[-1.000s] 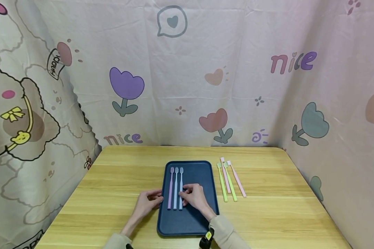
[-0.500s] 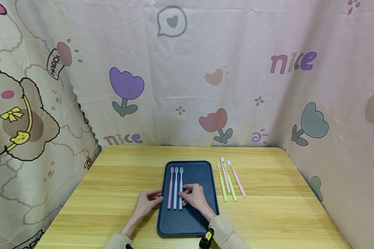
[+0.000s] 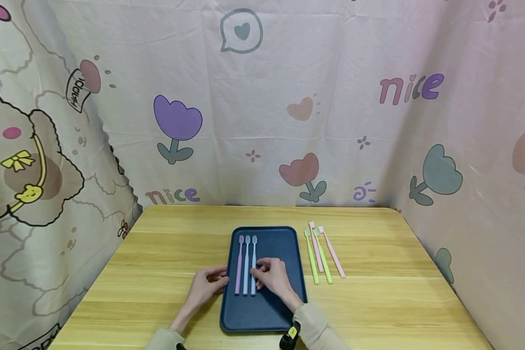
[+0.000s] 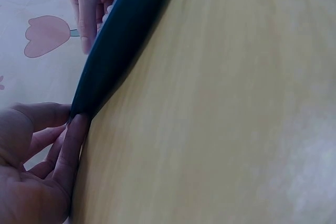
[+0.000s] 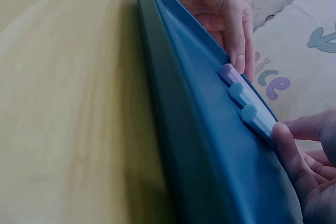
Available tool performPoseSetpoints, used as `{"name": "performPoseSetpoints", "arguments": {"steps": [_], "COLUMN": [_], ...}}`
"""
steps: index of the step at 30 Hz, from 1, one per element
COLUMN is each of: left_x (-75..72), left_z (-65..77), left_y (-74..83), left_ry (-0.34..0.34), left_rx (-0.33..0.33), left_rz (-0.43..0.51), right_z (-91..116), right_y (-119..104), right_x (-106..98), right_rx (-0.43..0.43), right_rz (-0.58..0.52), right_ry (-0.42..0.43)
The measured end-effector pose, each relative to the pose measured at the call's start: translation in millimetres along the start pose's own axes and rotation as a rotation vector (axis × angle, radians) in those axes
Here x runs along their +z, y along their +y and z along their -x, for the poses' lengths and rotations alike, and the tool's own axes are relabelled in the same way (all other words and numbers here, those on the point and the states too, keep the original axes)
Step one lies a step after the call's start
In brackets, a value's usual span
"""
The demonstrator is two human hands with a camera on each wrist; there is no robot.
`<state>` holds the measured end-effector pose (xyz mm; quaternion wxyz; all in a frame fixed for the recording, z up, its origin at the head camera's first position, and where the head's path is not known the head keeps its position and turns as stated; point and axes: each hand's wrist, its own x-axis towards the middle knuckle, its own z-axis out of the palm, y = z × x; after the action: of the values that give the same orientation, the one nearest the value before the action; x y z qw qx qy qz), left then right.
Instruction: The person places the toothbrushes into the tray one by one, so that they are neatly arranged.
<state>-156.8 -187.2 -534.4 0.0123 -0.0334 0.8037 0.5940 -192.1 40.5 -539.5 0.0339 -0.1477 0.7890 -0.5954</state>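
Side by side on the dark blue tray (image 3: 271, 316) lie a purple toothbrush (image 3: 239, 265) and two light blue toothbrushes, heads toward the far end. The right hand (image 3: 274, 278) pinches the handle of the rightmost light blue toothbrush (image 3: 254, 255) between thumb and fingers. In the right wrist view, its thumb is at the side of that blue handle (image 5: 257, 121). At the tray's left rim, the left hand (image 3: 205, 286) grips the edge, finger and thumb meeting it. The left wrist view shows the left hand's fingers (image 4: 73, 142) against the tray's outer wall (image 4: 113, 59).
Right of the tray, two green toothbrushes (image 3: 310, 260) and two pink toothbrushes (image 3: 332, 252) lie loosely together, some crossing, on the wooden table (image 3: 376, 301). A printed curtain (image 3: 253, 116) hangs behind the table and along both sides.
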Motion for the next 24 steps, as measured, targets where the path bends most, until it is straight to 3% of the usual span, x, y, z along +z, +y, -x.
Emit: {"name": "performPoseSetpoints", "arguments": {"steps": [18, 24], "left_x": [-1.2, -0.8], "left_z": [-0.9, -1.3], "left_y": [-1.9, -2.8], "left_ry": [-0.015, -0.014], "left_rx": [0.028, 0.018], "left_rz": [-0.014, -0.015], "right_z": [8.6, 17.0], "right_y": [-6.7, -2.8], "right_x": [-27.5, -45.7], "right_rx": [-0.082, -0.080], "right_rz": [0.054, 0.003], "right_ry": [-0.046, -0.034]}}
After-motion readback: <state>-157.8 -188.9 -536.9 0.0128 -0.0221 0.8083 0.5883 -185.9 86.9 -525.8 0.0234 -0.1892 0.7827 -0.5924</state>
